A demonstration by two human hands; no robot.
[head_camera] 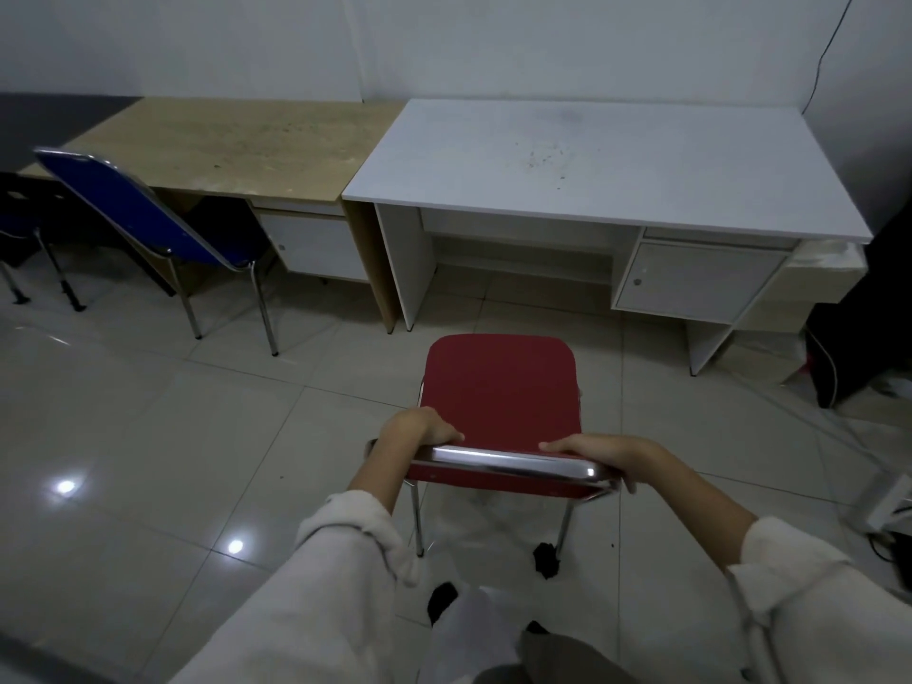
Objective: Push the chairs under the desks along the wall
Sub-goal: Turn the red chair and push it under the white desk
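Note:
A red chair (501, 382) with chrome legs stands on the tiled floor, its seat facing the white desk (607, 170) and a short way in front of the desk's knee opening. My left hand (417, 429) grips the left end of its chrome backrest rail. My right hand (592, 449) grips the right end. A blue chair (143, 209) stands at a slant with its seat partly under the wooden desk (237, 145) to the left. Both desks stand against the white wall.
A dark chair (19, 229) shows at the far left edge. Dark bags (858, 348) and cables lie on the floor right of the white desk. A black cable (824, 56) hangs down the wall. My feet and trouser legs are below the red chair.

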